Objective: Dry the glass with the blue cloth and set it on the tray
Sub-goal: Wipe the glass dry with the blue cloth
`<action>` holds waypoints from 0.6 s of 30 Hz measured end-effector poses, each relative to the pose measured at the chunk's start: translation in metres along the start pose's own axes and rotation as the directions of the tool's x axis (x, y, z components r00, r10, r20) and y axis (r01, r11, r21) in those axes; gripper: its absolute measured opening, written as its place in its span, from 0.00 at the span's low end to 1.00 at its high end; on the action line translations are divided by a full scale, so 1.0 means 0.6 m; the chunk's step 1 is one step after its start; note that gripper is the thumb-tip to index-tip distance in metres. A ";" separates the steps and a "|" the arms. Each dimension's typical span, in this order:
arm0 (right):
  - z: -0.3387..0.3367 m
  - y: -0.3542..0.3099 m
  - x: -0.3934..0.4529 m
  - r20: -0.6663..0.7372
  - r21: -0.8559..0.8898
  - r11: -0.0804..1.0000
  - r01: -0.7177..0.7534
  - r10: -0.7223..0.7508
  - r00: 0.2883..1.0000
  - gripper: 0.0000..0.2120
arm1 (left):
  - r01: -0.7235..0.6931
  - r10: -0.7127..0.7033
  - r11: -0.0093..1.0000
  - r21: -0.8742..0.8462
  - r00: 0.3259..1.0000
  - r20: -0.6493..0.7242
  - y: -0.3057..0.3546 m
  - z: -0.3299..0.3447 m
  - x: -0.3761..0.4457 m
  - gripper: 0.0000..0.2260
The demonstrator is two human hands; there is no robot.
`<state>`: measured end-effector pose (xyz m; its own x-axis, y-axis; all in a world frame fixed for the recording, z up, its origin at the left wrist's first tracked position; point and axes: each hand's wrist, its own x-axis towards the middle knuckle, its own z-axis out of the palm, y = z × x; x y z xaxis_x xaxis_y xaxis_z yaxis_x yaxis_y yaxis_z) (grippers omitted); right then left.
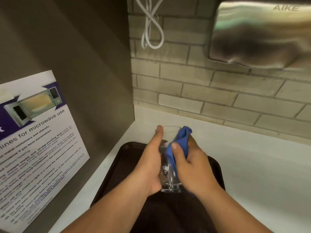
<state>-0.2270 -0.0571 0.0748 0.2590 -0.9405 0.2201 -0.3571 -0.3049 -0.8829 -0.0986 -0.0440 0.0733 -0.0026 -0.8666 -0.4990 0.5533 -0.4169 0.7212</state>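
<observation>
The left hand [149, 165] wraps the glass [169, 158] above the tray [117, 167], while the right hand [190, 167] presses the blue cloth [180, 142] against its side. A slip looks the main risk — wet glass, one-handed hold, rubbing pressure. The tray's raised rim lies just below, with open tray surface beneath and bare counter [252, 157] to the tray's right — room to set down.

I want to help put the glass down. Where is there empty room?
The dark tray is bare right of the hands, and the white counter between tray and brick wall. It's crowded where both hands hold the glass and blue cloth.
</observation>
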 end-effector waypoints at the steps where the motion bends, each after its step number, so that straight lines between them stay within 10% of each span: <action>1: -0.004 -0.001 0.009 -0.023 0.015 1.000 -0.007 0.007 1.000 0.06 | -0.014 0.015 1.000 -0.026 0.999 0.036 0.000 -0.005 0.002 0.34; 12: -0.015 -0.001 0.030 -0.111 0.245 0.955 -0.166 0.198 0.974 0.20 | -0.066 0.073 0.996 -0.057 0.987 0.140 -0.010 -0.010 0.000 0.35; 18: -0.029 0.034 -0.029 0.338 0.160 0.973 -0.167 0.105 0.935 0.11 | -0.044 0.041 0.995 -0.085 0.998 -0.039 0.011 -0.010 0.015 0.35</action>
<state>-0.2547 -0.0495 0.0601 0.5081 -0.8609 -0.0268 -0.2468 -0.1157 -0.9621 -0.0897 -0.0532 0.0707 0.0523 -0.8716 -0.4874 0.6220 -0.3534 0.6988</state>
